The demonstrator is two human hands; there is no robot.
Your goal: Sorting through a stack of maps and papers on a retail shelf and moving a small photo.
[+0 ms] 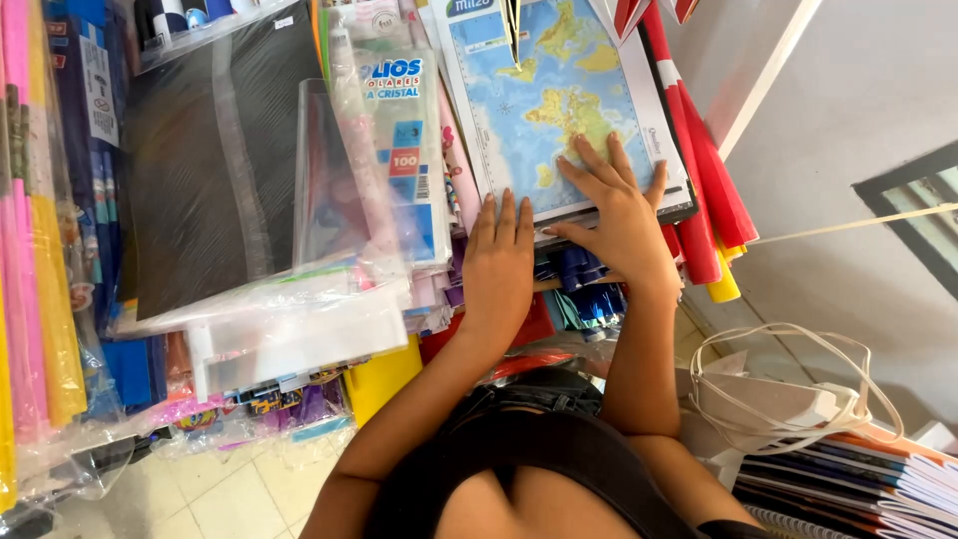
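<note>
Two hands on a shelf stack; right hand (617, 215) splayed flat on the map sheet pad (559, 110), steadying it; left hand (498, 262), fingers straight together, presses the stack edge left of it, beside clear sleeve packs (394, 150).

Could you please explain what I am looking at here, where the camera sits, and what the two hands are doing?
There is no machine here: a person wears one camera on the head, so the single picture looks down along their own arms at a crowded stationery shelf. The left hand lies flat, palm down, on the lower edge of a stack of map sheets, printed blue and yellow. The right hand rests with spread fingers on the map itself. Neither hand grips anything; both press on the stack. To the left are a clear packet of plastic sleeves, a black sheet in plastic wrap and pink and yellow paper rolls. Red rolls stand to the right, with spiral notebooks at the lower right.
</note>
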